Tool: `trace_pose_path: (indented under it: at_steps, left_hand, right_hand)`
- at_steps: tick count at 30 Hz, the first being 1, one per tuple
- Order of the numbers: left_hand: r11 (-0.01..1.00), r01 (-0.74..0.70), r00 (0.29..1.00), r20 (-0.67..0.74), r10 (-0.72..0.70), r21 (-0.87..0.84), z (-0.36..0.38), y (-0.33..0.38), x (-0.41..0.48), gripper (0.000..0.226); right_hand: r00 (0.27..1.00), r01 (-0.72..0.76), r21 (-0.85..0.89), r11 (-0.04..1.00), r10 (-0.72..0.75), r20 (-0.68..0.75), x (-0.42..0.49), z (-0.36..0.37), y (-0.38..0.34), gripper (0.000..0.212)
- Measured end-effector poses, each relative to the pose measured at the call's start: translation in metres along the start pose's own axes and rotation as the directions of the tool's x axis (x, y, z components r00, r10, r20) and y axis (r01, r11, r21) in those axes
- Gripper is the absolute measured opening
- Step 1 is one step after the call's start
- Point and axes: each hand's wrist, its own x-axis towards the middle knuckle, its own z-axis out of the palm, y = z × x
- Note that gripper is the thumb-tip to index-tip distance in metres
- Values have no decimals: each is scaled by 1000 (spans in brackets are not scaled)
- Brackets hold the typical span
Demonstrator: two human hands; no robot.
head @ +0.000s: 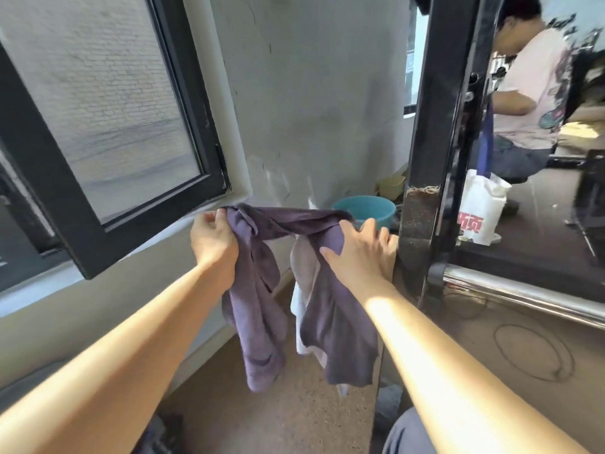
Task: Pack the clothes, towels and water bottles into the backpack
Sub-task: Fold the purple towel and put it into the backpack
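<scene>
Left grip (212, 239) clutches purple cloth (258, 309), arm outstretched; right grip (357, 253), fingers spread, rests on it.

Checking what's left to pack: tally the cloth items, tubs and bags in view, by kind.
Cloth items: 2 (purple garment, white cloth behind it)
Tubs: 2 (teal basin, yellow tub)
Bags: 1 (white tote bag)
Total: 5

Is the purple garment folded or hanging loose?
Loose, unfolded: the purple garment is bunched between the left hand and right hand, both ends dangling crumpled.
</scene>
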Motion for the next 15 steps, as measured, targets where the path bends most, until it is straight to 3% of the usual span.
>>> trace_pose_path:
  at_steps: [3,6,8,10,12,15]
  left_hand:
    - [1000,-8,995,104,7,14,-21,-6,0,25]
    - [999,-41,988,149,36,34,-43,-12,-2,25]
    - [997,-51,992,122,44,56,-60,-16,-5,25]
    - [997,-41,999,6,40,59,-79,-19,-7,28]
    - [999,-21,996,-89,25,47,-99,-23,-10,34]
    - [999,38,999,5,-38,28,-127,-36,-13,28]
  right_hand:
    - [999,-6,-52,999,8,40,-3,3,-2,65]
    - [999,-12,49,999,10,33,-6,0,-14,65]
    - [998,70,123,990,-69,-13,-11,-1,-27,55]
    - [987,159,197,967,-159,-15,-18,-2,-45,45]
    - [969,219,304,927,-243,43,-27,-1,-68,39]
    - [897,225,521,823,-383,219,-46,4,-104,31]
